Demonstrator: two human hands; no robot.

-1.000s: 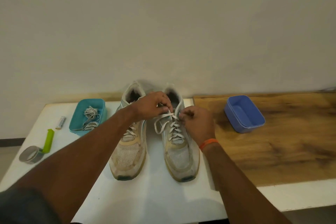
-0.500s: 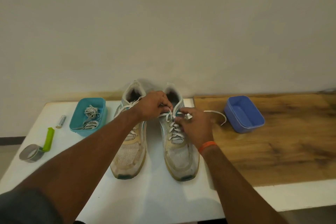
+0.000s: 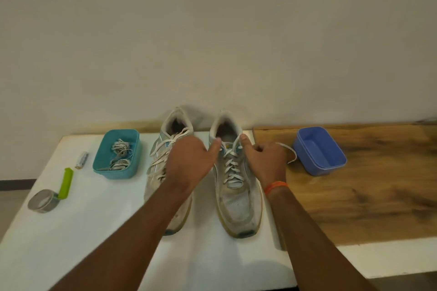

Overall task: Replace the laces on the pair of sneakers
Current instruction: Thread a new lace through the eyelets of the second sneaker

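Both forearms reach forward over the white surface (image 3: pixel 99 231), and the hands have spread apart off the knot. The left hand (image 3: pixel 189 163) hovers relaxed above the left sneaker (image 3: pixel 163 149); the right hand (image 3: pixel 266 160) flanks the right sneaker (image 3: pixel 236 196), its fingers curled round the lace end (image 3: pixel 292 152) now trailing right.

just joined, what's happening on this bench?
A person is working on the laces of a pair of sneakers on a white table. Both hands are at the collar of the right sneaker: the left hand on its left side, the right hand on its right, with a loose lace end trailing toward the empty blue tub. The left sneaker is laced. The teal tub holds bundled laces.
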